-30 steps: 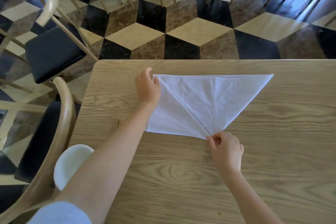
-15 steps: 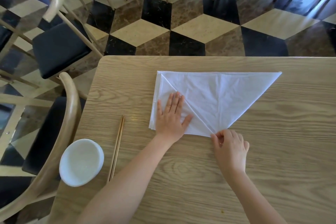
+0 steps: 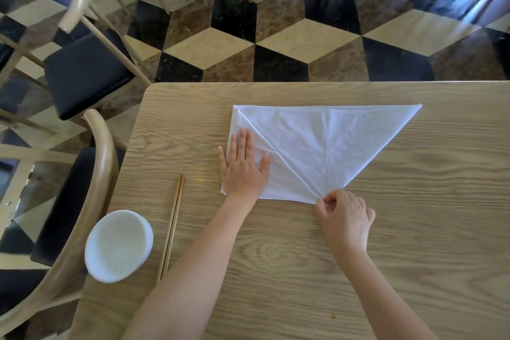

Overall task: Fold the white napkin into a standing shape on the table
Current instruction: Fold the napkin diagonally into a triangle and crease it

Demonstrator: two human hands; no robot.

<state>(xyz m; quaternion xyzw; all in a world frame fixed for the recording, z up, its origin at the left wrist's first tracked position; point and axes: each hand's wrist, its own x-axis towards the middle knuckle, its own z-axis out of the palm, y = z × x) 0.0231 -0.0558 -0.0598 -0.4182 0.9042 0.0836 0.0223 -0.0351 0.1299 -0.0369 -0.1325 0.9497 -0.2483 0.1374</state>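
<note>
White napkin [image 3: 317, 146]: I'm seeing left hand [image 3: 242, 171] pressing flat, fingers spread; right hand [image 3: 345, 215] pinching near point.

White napkin [image 3: 325, 146] and white bowl [image 3: 118, 246] on the light wood-grain desk [image 3: 414, 257]; the floor [image 3: 276, 44] has black, cream, brown cubes.

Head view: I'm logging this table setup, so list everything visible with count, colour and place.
napkin: one, white, folded flat, far centre of table
chopsticks: one pair, light wood, left of napkin
bowl: one, white, near left table edge
table: one, light wood
chairs: several, pale wood, black seats, left and beyond
floor: black, cream, brown tiles
left hand: flat on napkin's left part
right hand: pinching napkin's near corner
</note>
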